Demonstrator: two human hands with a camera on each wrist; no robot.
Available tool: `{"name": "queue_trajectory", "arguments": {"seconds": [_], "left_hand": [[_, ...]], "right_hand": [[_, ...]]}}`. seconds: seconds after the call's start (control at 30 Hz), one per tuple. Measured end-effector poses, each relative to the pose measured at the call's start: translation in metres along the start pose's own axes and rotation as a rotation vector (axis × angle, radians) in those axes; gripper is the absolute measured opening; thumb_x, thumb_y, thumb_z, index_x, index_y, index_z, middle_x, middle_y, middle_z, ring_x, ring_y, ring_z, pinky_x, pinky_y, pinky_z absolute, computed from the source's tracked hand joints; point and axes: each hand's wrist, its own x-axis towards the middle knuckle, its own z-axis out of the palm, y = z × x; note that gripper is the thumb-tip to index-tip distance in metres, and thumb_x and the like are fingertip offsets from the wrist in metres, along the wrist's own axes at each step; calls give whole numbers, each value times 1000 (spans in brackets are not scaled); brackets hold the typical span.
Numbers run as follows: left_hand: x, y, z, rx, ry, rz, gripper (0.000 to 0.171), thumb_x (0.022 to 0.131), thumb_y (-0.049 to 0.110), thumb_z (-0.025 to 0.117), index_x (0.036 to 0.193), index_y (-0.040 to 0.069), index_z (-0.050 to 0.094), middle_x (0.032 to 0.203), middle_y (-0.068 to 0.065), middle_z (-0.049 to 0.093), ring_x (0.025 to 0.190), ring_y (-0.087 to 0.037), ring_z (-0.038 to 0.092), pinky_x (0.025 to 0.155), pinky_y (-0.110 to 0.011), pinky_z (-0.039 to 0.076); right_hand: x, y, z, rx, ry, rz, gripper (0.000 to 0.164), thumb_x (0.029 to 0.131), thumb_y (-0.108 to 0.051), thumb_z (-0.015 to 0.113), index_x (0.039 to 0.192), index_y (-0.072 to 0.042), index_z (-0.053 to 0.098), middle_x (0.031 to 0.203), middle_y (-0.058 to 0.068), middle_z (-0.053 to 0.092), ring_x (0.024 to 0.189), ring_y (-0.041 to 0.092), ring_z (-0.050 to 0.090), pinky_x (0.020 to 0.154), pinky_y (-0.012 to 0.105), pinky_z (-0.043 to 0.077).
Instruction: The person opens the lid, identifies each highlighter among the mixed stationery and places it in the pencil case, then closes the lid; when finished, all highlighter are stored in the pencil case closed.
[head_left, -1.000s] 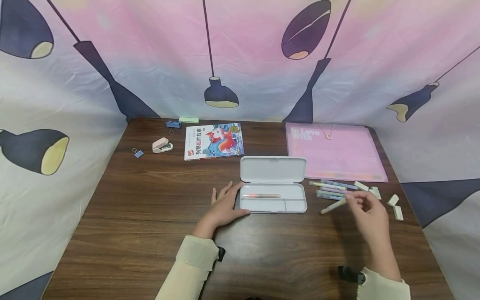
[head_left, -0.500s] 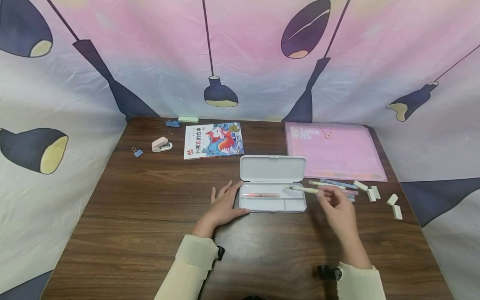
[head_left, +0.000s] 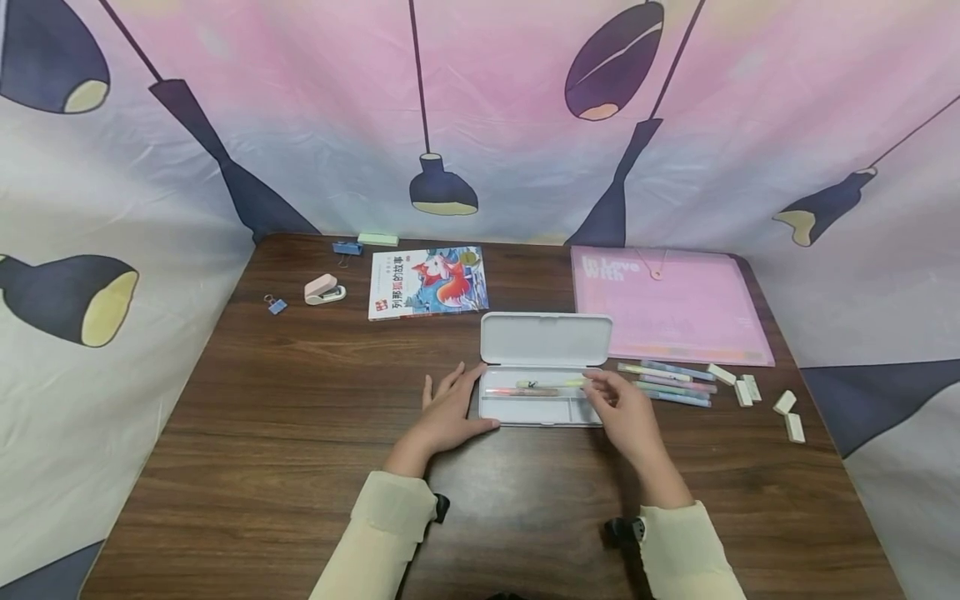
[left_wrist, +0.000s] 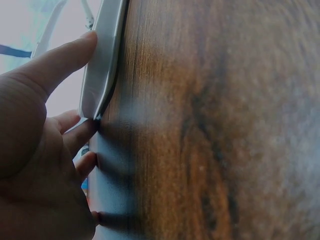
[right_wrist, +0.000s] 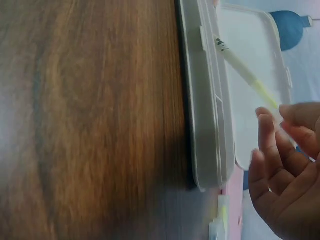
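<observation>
1. head view, table: brown wood-grain table (head_left: 300, 375); on it, one white rectangular pencil case (head_left: 546, 340), lid raised, hinge side away from the person.
2. head view, left hand (head_left: 448, 417): fingers spread, braced at the case's left end; position unchanged over the last second.
3. head view, right hand (head_left: 621, 411): pinching one pale yellow-green slim pen (head_left: 553, 384) over the rear long compartment. change: half a second ago the pen was crossing the case's right end; it now lies roughly parallel to one red-and-tan slim pen (head_left: 517, 392) in that compartment. judged meaning: a second pen is nearly stowed, release not yet made.
4. head view, right of case: loose pastel pens (head_left: 667, 377), grouped, apparently remaining to be handled; white block erasers (head_left: 795, 427) beyond.
5. left wrist view: left thumb against the case's near wall, other fingers spread about the corner.
6. right wrist view: thumb and forefinger pinching the yellow-green pen's end, other fingers loosely bent; pen slanting over the case, contact with its floor not determinable.
</observation>
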Motion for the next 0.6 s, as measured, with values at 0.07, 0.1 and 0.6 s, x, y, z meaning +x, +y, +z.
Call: {"name": "queue_trajectory", "arguments": {"seconds": [0.07, 0.1, 0.6], "left_hand": [[0, 0, 0, -5, 0, 1, 86, 76, 49, 65, 145, 27, 18, 147, 1, 24, 136, -20, 9, 102, -53, -13], [0, 0, -1, -8, 0, 4, 86, 76, 49, 66, 145, 27, 18, 147, 1, 24, 136, -20, 10, 102, -53, -12], [-1, 0, 0, 11, 0, 0, 86, 76, 50, 65, 144, 29, 18, 146, 3, 25, 136, -20, 10, 102, -53, -12]], "right_hand": [[2, -3, 3, -27, -6, -4, 27, 90, -24, 56, 115, -16, 62, 93, 3, 63, 82, 16, 57, 68, 34, 47], [3, -3, 5, -43, -8, -6, 27, 90, -23, 56, 115, -16, 62, 93, 3, 63, 81, 16, 57, 67, 33, 46], [6, -8, 30, -145, -27, 56, 24, 89, -26, 57, 111, -21, 65, 93, 0, 64, 76, 15, 55, 64, 33, 44]]}}
